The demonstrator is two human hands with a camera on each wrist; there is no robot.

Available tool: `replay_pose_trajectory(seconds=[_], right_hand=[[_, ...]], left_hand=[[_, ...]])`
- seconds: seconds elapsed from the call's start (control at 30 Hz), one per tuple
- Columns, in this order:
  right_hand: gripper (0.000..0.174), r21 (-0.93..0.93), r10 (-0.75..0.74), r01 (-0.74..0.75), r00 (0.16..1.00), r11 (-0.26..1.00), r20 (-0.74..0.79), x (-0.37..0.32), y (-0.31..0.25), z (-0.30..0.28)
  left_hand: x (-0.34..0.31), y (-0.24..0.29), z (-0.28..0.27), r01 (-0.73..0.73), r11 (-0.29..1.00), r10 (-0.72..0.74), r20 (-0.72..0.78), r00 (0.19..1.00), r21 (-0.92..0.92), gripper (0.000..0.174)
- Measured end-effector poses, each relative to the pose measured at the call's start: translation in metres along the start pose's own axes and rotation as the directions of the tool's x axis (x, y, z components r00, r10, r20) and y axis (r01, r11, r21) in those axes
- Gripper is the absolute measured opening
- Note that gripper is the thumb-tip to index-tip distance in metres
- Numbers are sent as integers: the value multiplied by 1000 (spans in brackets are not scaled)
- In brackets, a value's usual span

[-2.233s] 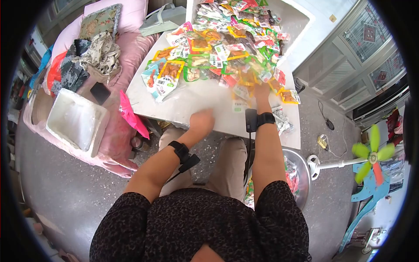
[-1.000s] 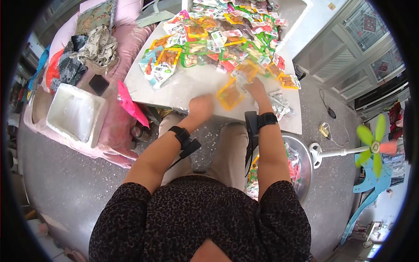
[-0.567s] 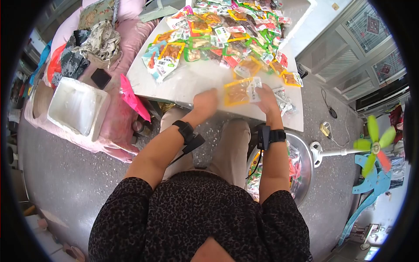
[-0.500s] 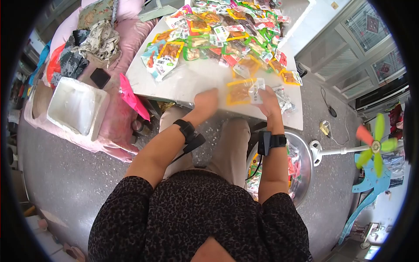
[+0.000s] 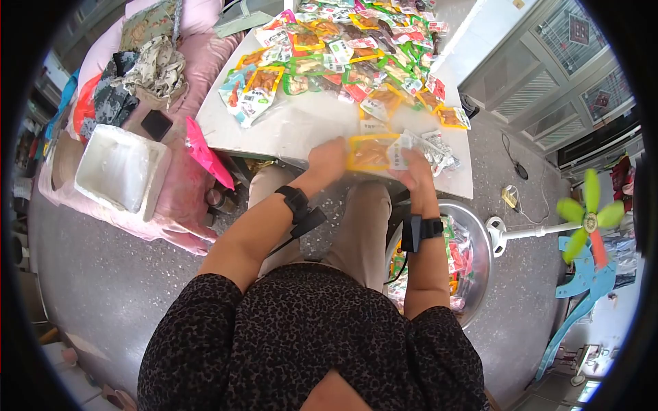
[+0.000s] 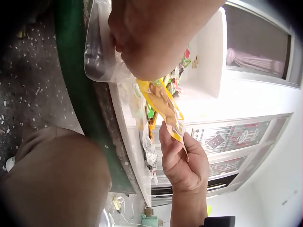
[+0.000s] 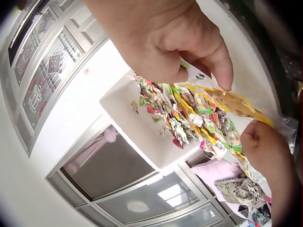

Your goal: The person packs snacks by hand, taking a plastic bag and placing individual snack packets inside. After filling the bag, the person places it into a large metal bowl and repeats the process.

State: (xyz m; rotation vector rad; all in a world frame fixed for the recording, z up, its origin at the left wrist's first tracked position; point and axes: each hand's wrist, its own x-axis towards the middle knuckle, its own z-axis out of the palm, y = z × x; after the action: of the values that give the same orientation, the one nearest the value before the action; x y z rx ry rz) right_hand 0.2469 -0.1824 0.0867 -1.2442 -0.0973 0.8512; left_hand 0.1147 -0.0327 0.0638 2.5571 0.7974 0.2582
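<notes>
My right hand (image 5: 415, 168) pinches a yellow-edged snack packet (image 5: 370, 152) by its white end, between thumb and fingers, above the table's front edge. Brown food shows through the packet's clear window. Its other end reaches right to my left hand (image 5: 327, 159), a fist with curled fingers. Clear plastic film (image 6: 100, 59) hangs at the left fingers in the left wrist view and looks gripped by them; the fingertips are partly hidden. Past both hands lies a heap of similar packets (image 5: 356, 61), edged in yellow, green and red. One yellow-edged packet (image 5: 380, 103) lies at its near side.
The white table (image 5: 288, 137) carries the heap, which spills from a white foam box (image 7: 128, 111). Silvery packets (image 5: 439, 151) lie at the right. A metal basin (image 5: 483, 274) with more packets stands on the floor. A fan (image 5: 591, 220) is farther right; another foam box (image 5: 122, 171) sits left.
My right hand has come back from the heap with the yellow-edged packet and brought it leftward to my left hand. The left hand has stayed near the table's front edge, shifting slightly.
</notes>
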Motion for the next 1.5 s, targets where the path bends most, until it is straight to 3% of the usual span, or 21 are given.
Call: replay_pose_trajectory(seconds=[0.13,0.2,0.3,0.4,0.47,0.6,0.67,0.77,0.9,0.97,1.0,1.07,1.2,1.27,1.37,1.43,1.5], right_hand=[[20,-98,-84,82,996,992,-18,6,7,0],[19,-59,-102,98,993,993,-53,6,12,6],[17,68,-123,128,990,990,-66,2,21,26],[18,158,-140,149,988,976,-67,0,36,55],[27,169,-173,171,985,971,-4,6,50,63],[29,-345,-79,91,996,934,50,20,53,64],[30,-510,-17,48,998,859,65,17,40,62],[23,-522,66,34,983,853,172,6,23,63],[25,-367,11,26,995,930,99,12,35,72],[24,-273,4,27,994,962,110,22,47,74],[22,-472,-87,126,991,873,102,33,55,66],[20,-790,-261,273,954,549,149,57,65,50],[19,-741,2,157,978,653,209,11,23,68],[22,-673,109,107,956,732,271,4,16,69],[19,-767,94,141,963,625,253,10,16,75],[17,-493,-10,121,975,862,221,42,45,68],[19,-262,-55,109,977,959,207,50,57,74]], left_hand=[[-3,0,-1,-43,999,42,-68,997,-10,13],[-2,-5,4,-139,990,132,-171,976,-24,15],[-1,0,4,-140,990,133,-156,979,-35,15],[-3,5,1,-275,956,240,-273,931,-97,17],[-6,8,-5,-227,970,195,-283,939,-84,18],[1,-6,1,-133,991,131,-147,980,-5,19],[-3,-9,3,-219,976,211,-253,944,-3,17],[-6,-8,0,-261,965,248,-316,916,3,14],[-6,-1,0,-246,969,242,-214,946,10,13],[-8,0,-3,-300,953,283,-247,927,-33,13],[-9,1,-3,-326,944,302,-263,916,-54,13],[-6,-5,3,-320,947,300,-277,913,-30,13],[-8,-4,-4,-234,972,223,-215,951,-27,12],[-5,-9,4,-294,956,288,-226,931,6,12],[-10,1,-5,-338,939,320,-197,927,-66,12],[-9,5,-7,-347,934,323,-205,924,-91,12],[-6,1,-1,-349,936,326,-251,912,-54,13]])
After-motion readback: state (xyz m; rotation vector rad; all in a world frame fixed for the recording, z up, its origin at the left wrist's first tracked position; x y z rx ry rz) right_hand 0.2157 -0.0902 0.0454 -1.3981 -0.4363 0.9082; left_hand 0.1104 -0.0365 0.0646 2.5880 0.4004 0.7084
